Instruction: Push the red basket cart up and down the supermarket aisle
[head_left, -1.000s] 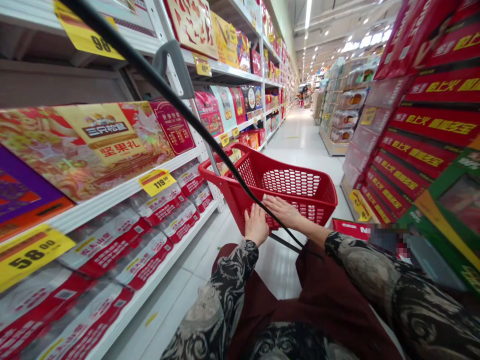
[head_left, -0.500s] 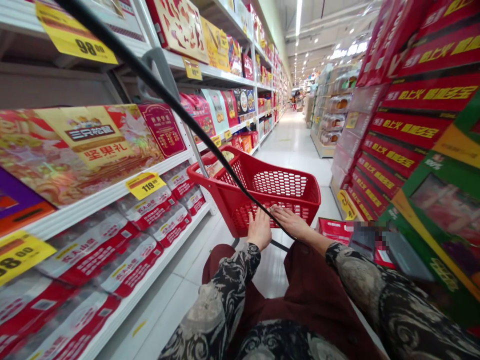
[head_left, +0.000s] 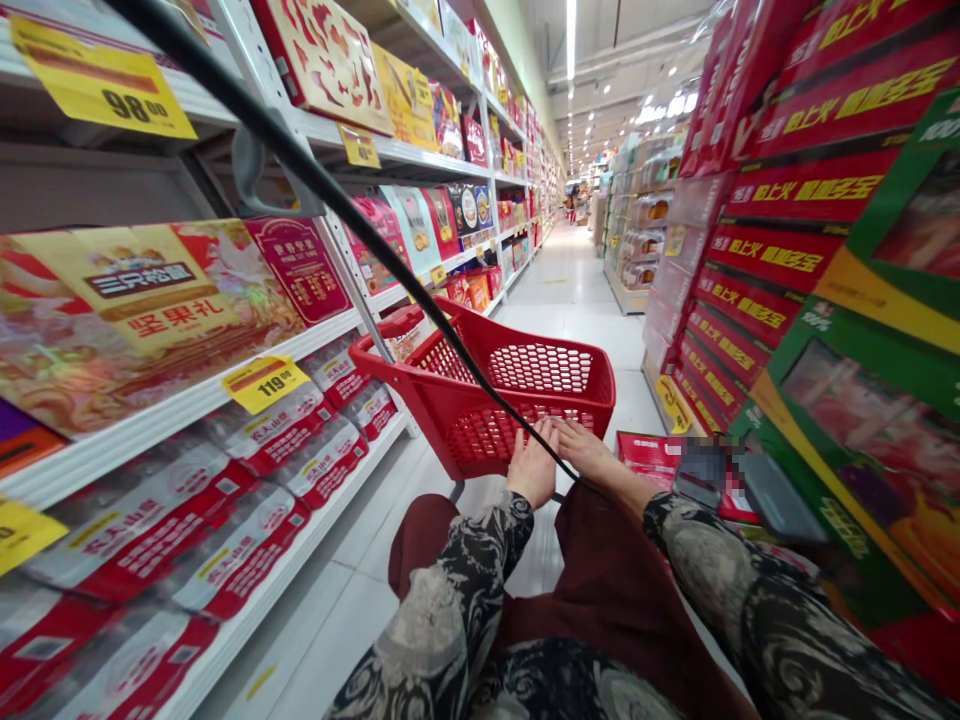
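Observation:
My left hand [head_left: 534, 468] and my right hand [head_left: 590, 452] are close together above my knees, their fingertips meeting. Fingers on both are mostly stretched out, and I see nothing held in either. Just beyond them is a red plastic shopping cart [head_left: 551, 365] with honeycomb holes in its sides; whether the fingertips touch it I cannot tell. A black cord [head_left: 360, 225] slants down from the upper left, over the cart, and passes between my hands. A grey handle [head_left: 262, 165] shows at the left, above the cart's metal post.
White shelves [head_left: 352, 450] on the left carry gift boxes [head_left: 157, 305] and packs of wrapped bottles [head_left: 255, 530]. Red cartons [head_left: 795, 245] and a green box [head_left: 855, 400] are stacked on the right. A red box [head_left: 646, 455] is low beside my right arm. The tiled aisle [head_left: 562, 270] runs ahead.
My hands have drawn closer together, with the left fingers less spread and now meeting the right. The cart and surroundings appear shifted slightly left in view.

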